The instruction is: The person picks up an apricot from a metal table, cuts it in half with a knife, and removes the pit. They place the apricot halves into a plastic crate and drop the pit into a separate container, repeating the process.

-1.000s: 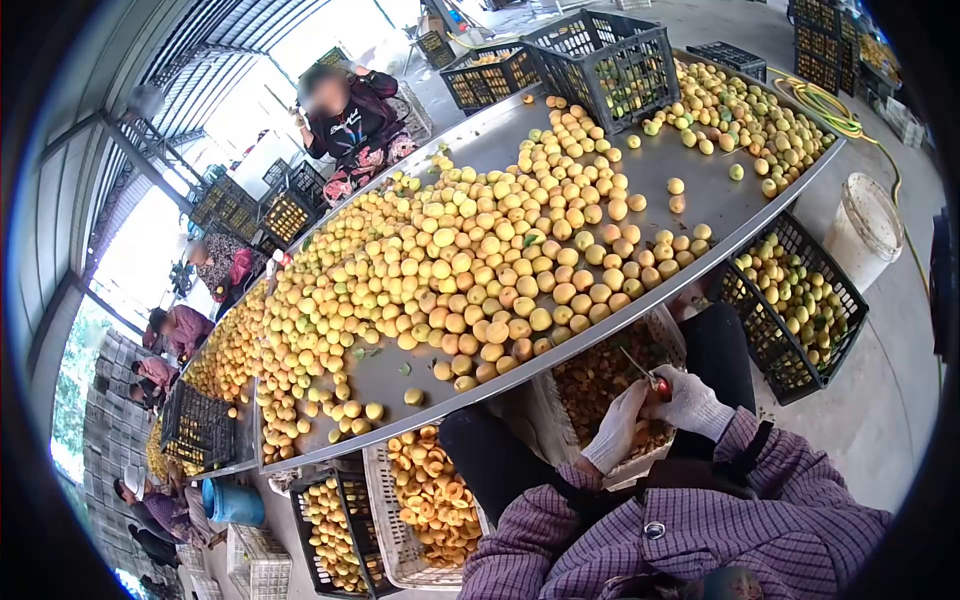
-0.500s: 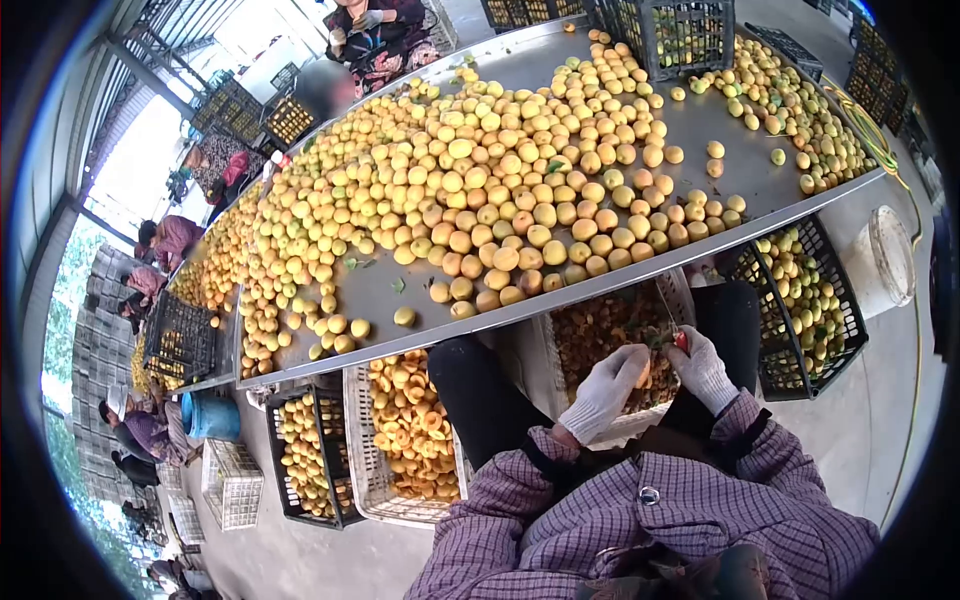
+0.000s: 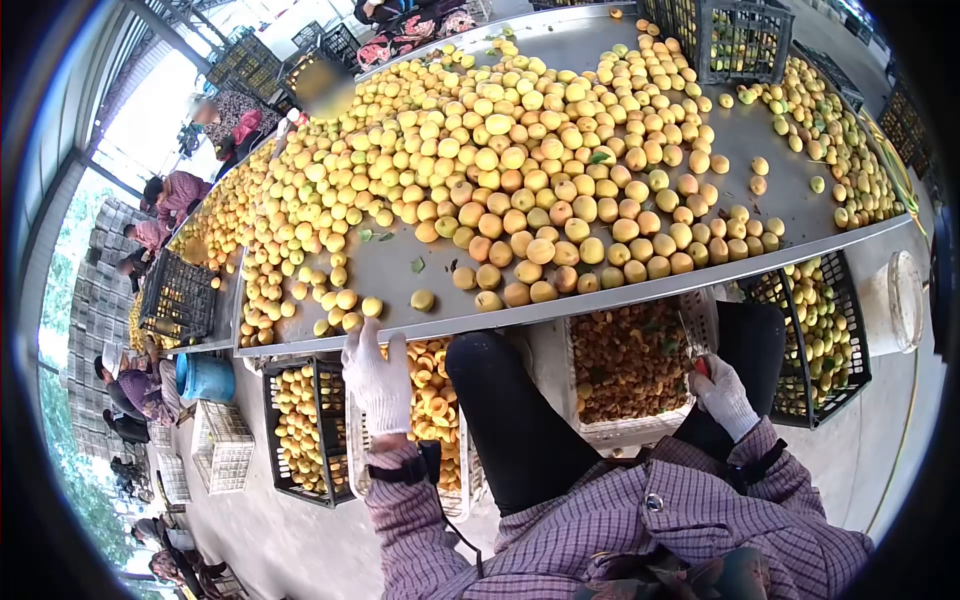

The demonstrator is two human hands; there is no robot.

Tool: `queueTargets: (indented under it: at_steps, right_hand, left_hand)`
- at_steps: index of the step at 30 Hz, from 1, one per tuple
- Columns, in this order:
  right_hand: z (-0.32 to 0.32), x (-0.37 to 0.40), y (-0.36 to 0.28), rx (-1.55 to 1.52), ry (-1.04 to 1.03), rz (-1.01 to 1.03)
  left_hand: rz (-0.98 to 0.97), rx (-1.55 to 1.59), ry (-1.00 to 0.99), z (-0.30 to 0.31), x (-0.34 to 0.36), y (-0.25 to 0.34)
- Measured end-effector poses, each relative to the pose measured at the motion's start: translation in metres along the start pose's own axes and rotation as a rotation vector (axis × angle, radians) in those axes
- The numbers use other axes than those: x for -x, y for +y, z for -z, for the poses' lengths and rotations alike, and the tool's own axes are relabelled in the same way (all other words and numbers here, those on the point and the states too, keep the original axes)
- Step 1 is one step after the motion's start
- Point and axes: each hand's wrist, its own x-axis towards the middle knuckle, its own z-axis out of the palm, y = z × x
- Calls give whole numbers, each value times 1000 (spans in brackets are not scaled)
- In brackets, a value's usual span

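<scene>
Right grip: the right hand in a white knit glove (image 3: 725, 400), closed round a red-handled knife (image 3: 702, 368), its thin blade pointing away from the body.
Left grip: the left hand in a white knit glove (image 3: 383, 385), thumb and fingers apart, fingertips at the near edge of the grey metal desk (image 3: 395, 260) – touching or not, I cannot tell.
Single fruit: a round yellow apricot-like fruit (image 3: 372, 307) on the desk, just beyond the left fingertips; another (image 3: 422, 300) to their right.
Halved fruit: orange pieces (image 3: 435, 405) in a whitish plastic crate (image 3: 470, 470), below and right of the left grip.
Brown scraps: a heap (image 3: 625, 365) in a second whitish plastic crate (image 3: 625, 432), just left of the right grip.
Black plastic crates: one (image 3: 323, 435) left of the left grip, with whole yellow fruit; one (image 3: 850, 345) right of the right grip, with greenish-yellow fruit.
Main pile: many round yellow fruits (image 3: 480, 150) across the desk, beyond both grips.
White bucket: plastic (image 3: 893, 300), farther right of the right grip.
</scene>
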Motion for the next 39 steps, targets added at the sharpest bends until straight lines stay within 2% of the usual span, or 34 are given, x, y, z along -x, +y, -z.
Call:
queueTargets:
  at_steps: [2, 3, 5, 7, 9, 11, 13, 15, 17, 18, 19, 21, 22, 23, 25, 26, 27, 29, 32, 36, 38, 39]
  right_hand:
    - [-2, -6, 8, 210, 29, 55]
    - [-4, -5, 5, 181, 34, 28]
    - [-4, -5, 9, 175, 49, 39]
    - [-3, 2, 7, 160, 74, 46]
    - [-3, 7, 12, 127, 86, 51]
    - [-2, 14, 14, 123, 78, 40]
    - [-4, 20, 9, 84, 99, 52]
    - [-2, 24, 8, 51, 105, 61]
    - [1, 26, 11, 53, 86, 127]
    - [2, 27, 10, 37, 87, 124]
    - [6, 27, 9, 102, 48, 151]
    - [14, 32, 1, 137, -41, 156]
    - [9, 23, 18, 88, -30, 230]
    - [11, 29, -2, 5, -51, 241]
    - [11, 34, -34, -243, -145, 204]
    - [10, 31, -37, -181, -120, 267]
    - [9, 32, -49, -274, -127, 247]
    - [18, 35, -70, -187, -94, 347]
    - [33, 45, -96, -209, -94, 357]
    - [44, 60, -117, -237, -67, 256]
    - [35, 54, -109, -278, -75, 248]
    - [28, 49, -103, -328, -84, 249]
  left_hand:
    - [25, 229, -79, -27, -54, -3]
    - [44, 365, -142, -52, -81, -6]
    - [-82, 487, -174, -100, -130, -6]
    - [-142, 284, -350, -146, -164, -11]
    - [-181, 134, -418, -164, -171, 4]
    - [-97, 131, -361, -181, -176, 7]
    - [-75, 93, -281, -187, -171, 8]
    - [-86, 80, -282, -183, -167, 5]
    - [84, 339, -336, -183, -166, -4]
    - [355, 813, -412, -169, -160, 2]
    - [402, 1298, -428, -179, -157, -12]
    - [471, 1713, -509, -121, -128, 30]
    - [433, 1888, -550, -109, -112, 51]
    - [404, 2061, -583, -101, -95, 69]
    - [323, 2252, -779, -86, -65, 110]
    - [292, 2292, -846, -82, -50, 130]
    - [254, 2341, -925, -83, -36, 152]
    - [252, 2429, -1094, -86, -9, 193]
    - [275, 2457, -1252, -93, 27, 237]
    - [361, 2535, -1374, -92, 62, 265]
    - [584, 2556, -1428, -94, 73, 270]
    - [599, 2560, -1414, -96, 79, 269]
